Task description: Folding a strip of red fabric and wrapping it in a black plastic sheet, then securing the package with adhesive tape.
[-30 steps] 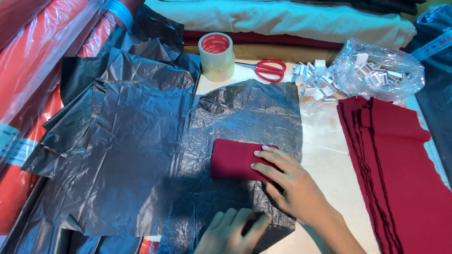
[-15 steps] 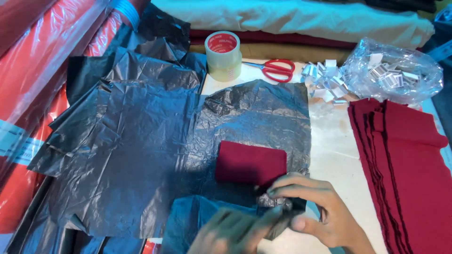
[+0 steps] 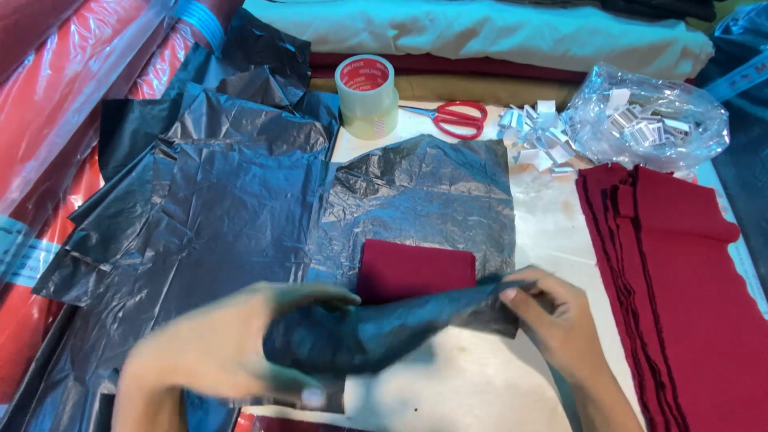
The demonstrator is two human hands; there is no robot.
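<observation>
Left hand: The left hand point(image 3: 232, 344) was blurry. Its fingers and thumb were curled shut around the near edge of the black plastic sheet point(image 3: 424, 200), low in the middle of the view.
Right hand: The right hand point(image 3: 556, 324) pinched the same folded edge between thumb and fingers, near the sheet's right corner.
Black plastic sheet: It lay flat on the white table point(image 3: 472, 384). Its near edge was lifted and folded up over the bottom of the red cloth.
Red cloth: The small folded red cloth point(image 3: 416, 268) sat on the black sheet, just above the two hands. Its lower part was hidden by the fold.
Pile of black sheets: More black plastic sheets point(image 3: 200, 208) lay spread out to the left, touching the one being folded.
Stack of red cloth: A stack of red cloth pieces point(image 3: 680, 296) lay on the right, apart from the right hand.
Tape roll: A roll of clear tape point(image 3: 366, 96) stood at the far edge of the table.
Scissors: Red-handled scissors point(image 3: 458, 118) lay just right of the tape.
Clear bag: A clear bag of small white pieces point(image 3: 652, 116) sat at the far right, with some white pieces point(image 3: 536, 136) loose beside it.
Fabric rolls: Red rolls wrapped in plastic point(image 3: 72, 88) lay on the left.
</observation>
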